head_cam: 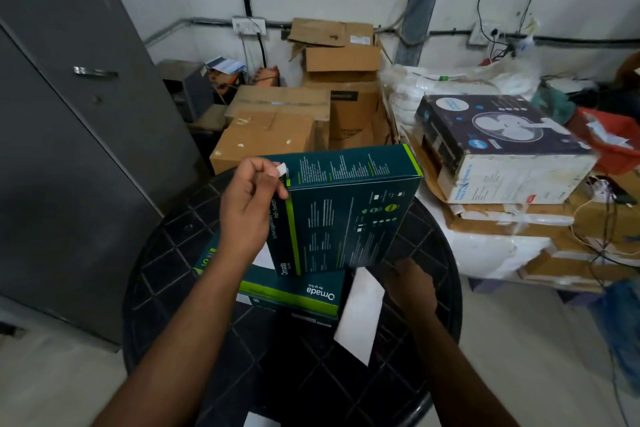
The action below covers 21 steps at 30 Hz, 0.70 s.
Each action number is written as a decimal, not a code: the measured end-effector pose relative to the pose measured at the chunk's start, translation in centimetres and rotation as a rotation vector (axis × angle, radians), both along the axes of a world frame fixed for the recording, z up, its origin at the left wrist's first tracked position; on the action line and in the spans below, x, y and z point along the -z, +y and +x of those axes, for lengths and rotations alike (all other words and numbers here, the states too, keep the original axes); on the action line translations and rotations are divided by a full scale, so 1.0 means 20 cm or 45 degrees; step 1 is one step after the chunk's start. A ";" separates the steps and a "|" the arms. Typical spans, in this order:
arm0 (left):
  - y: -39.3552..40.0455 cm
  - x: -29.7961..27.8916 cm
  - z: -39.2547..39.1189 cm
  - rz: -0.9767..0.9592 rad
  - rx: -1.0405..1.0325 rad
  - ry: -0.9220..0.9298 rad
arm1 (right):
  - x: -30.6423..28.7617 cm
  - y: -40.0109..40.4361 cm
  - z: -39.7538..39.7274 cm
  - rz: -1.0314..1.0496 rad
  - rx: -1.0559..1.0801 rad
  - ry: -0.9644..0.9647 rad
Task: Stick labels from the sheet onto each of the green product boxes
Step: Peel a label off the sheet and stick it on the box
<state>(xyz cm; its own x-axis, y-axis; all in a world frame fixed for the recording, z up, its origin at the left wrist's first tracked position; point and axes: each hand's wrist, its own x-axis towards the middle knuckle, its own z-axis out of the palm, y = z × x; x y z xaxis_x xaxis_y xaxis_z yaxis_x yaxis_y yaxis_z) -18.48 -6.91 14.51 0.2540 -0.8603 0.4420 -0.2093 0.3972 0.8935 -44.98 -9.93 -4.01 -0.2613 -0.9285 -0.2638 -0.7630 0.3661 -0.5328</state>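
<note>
Both forearms reach over the round black table (180,288). At its centre, the left hand (247,204) pinches a small white label (281,170) against the tilted green Omada box (346,208); another Omada box (294,291) lies beneath. Right hand (412,284) grips the upper box's lower corner, above the white label sheet (360,315).

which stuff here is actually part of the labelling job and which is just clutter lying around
Part of the job:
- small white label pinched in the left hand
- tilted green box, propped up on the flat one
- flat green box under it
- white sheet by the right hand

Just lying about:
- brown cartons
- fan box
- grey cabinet
- white sacks
</note>
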 end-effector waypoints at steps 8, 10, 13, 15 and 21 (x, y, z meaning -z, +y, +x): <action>0.01 0.00 0.00 0.006 -0.012 -0.052 | 0.28 0.15 -0.02 0.317 -0.182 -0.182; 0.02 0.00 -0.01 0.007 -0.007 -0.064 | 0.29 0.17 0.04 0.390 -0.217 -0.270; 0.02 0.00 0.00 0.000 0.001 -0.060 | 0.32 0.21 0.16 0.557 -0.518 -0.092; 0.02 0.00 0.00 0.002 0.007 -0.057 | 0.36 0.28 0.22 0.532 -0.720 0.177; 0.01 0.00 0.00 0.015 0.011 -0.050 | 0.46 0.39 0.30 0.262 -0.717 0.492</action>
<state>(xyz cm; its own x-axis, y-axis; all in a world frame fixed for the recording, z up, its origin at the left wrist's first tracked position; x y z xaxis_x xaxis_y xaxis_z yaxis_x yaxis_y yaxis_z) -18.54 -6.63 14.54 0.2293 -0.8675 0.4414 -0.2409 0.3888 0.8893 -38.95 -2.05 -13.25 0.1336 -0.8912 -0.4334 -0.9860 -0.0755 -0.1488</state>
